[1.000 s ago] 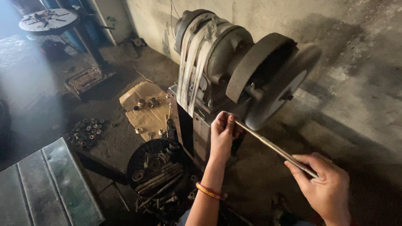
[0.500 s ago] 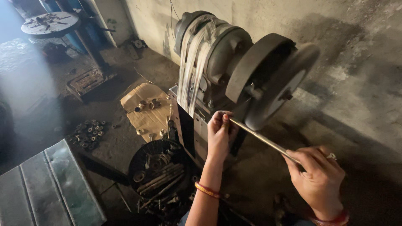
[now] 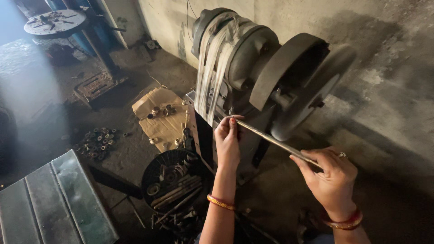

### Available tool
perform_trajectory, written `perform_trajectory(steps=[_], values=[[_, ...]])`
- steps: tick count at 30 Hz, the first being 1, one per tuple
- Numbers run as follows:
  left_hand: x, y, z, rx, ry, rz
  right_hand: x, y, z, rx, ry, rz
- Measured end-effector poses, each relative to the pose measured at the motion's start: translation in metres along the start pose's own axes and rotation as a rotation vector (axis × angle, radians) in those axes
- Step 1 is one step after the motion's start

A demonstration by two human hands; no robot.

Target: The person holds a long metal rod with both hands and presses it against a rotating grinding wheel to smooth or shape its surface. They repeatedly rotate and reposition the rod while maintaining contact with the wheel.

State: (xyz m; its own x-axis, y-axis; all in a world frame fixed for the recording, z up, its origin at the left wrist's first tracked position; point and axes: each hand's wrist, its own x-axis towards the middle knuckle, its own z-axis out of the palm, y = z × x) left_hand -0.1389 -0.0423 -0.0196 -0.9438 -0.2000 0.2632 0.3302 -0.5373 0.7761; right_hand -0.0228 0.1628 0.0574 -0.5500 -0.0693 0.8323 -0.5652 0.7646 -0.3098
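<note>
the rod's (image 3: 275, 141) near end is hidden inside the right hand (image 3: 332, 178); the grinding wheel's (image 3: 312, 97) rim blurs; both forearms are cut off below.

A: that rod (image 3: 275, 141) looks like bare metal, dull grey sheen?

B: yep. Grinding wheel (image 3: 312, 97) looks matt and gritty (wall (image 3: 398, 49) is rough concrete), cardboard (image 3: 165, 119) sheet's scuffed.

Dim workshop: stained plaster wall (image 3: 398, 54), dirty concrete floor (image 3: 54, 113), daylight at left.
</note>
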Motion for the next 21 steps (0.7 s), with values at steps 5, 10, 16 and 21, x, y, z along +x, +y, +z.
perform_trajectory(steps=[5, 10, 16, 21], values=[[-0.004, -0.002, 0.003, 0.011, -0.025, 0.001, -0.010, 0.001, -0.009, 0.091, -0.039, 0.175], [-0.010, -0.007, 0.016, 0.010, -0.035, -0.027, -0.022, 0.010, -0.016, 0.255, -0.071, 0.350], [-0.067, 0.022, 0.019, -0.069, -0.129, -0.116, -0.045, 0.006, -0.060, 0.199, -0.193, 0.579], [-0.197, 0.044, 0.020, -0.327, -0.185, -0.468, -0.085, -0.027, -0.121, -0.053, -0.226, 0.429]])
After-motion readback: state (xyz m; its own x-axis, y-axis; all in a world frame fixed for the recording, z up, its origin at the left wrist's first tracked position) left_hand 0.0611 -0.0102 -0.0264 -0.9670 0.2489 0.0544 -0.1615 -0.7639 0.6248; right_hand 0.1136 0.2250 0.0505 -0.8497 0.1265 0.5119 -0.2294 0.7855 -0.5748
